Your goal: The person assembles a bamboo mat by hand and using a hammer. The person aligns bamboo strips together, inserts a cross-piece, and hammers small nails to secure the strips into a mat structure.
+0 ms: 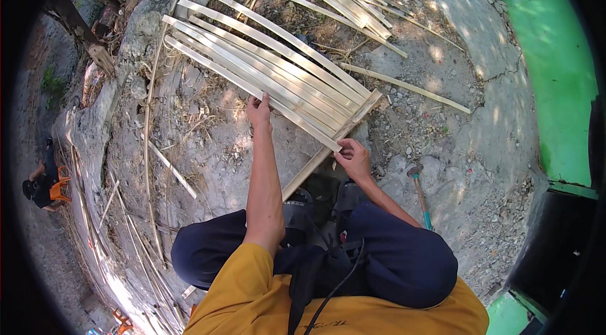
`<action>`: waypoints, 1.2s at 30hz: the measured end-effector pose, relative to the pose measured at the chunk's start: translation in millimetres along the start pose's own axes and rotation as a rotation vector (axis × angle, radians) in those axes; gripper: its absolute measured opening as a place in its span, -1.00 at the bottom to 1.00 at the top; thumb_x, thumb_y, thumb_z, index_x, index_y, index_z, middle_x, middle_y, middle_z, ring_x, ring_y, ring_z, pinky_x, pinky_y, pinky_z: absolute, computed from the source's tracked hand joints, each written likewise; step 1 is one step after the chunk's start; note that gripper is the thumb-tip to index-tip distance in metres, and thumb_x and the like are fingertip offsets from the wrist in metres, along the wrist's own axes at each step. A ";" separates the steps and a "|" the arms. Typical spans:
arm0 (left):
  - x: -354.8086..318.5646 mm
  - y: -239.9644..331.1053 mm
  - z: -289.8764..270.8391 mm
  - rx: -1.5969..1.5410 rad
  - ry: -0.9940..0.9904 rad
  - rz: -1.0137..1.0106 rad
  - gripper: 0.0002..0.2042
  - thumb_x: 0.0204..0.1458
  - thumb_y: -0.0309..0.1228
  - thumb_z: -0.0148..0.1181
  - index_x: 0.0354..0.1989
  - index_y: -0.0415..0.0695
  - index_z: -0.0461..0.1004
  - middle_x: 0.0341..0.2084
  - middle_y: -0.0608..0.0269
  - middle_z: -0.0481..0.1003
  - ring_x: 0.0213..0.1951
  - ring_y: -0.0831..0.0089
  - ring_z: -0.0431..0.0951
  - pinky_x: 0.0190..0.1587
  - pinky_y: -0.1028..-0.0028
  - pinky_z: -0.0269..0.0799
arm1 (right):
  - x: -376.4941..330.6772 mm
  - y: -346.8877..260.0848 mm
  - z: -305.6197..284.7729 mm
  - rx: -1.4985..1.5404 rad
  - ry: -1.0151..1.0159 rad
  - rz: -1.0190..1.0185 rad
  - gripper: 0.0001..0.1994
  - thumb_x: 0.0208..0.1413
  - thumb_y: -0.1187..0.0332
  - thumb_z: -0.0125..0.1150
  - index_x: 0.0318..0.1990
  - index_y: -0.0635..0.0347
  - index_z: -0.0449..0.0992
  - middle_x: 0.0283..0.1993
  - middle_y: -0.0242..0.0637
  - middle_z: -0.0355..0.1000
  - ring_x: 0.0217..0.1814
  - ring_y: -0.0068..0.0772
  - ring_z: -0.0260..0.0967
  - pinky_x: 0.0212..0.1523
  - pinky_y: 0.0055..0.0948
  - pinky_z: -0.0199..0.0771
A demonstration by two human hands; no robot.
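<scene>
Outdoors on rough grey ground, with a green surface along the far right. Pinches one pale slat, partway along with the left hand and at the near right end with the right hand, across a crosspiece, just beside other slats fanning to the far left (plus a hammer lying at right).

Crossbar: lower end hidden at left forearm | strip bundle: top-cropped | seated person: details too small

The left hand and right hand grip a slat beside other slats; a hammer lies rightward.
</scene>
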State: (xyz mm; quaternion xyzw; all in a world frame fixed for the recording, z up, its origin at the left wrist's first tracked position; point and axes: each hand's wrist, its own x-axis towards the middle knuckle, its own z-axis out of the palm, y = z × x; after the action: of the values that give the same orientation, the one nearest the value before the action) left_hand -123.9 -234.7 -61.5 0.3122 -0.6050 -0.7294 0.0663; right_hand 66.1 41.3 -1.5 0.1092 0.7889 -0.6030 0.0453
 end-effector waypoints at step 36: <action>-187.7 8.5 42.4 0.647 -0.353 0.239 -0.57 0.07 -0.05 0.46 -0.36 -0.25 0.58 -0.54 0.12 0.58 -0.46 0.39 0.57 -0.32 0.32 0.51 | -42.8 173.4 -321.7 1.235 0.948 0.106 -0.57 0.42 0.21 0.18 0.19 0.47 0.41 0.14 0.04 0.53 0.16 -0.20 0.57 0.22 -0.35 0.71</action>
State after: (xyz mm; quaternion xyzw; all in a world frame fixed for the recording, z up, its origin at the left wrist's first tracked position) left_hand 0.5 -112.1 19.9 0.1137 -0.8380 -0.5307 -0.0563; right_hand 166.4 388.7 -69.6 0.3983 0.2390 -0.8190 -0.3370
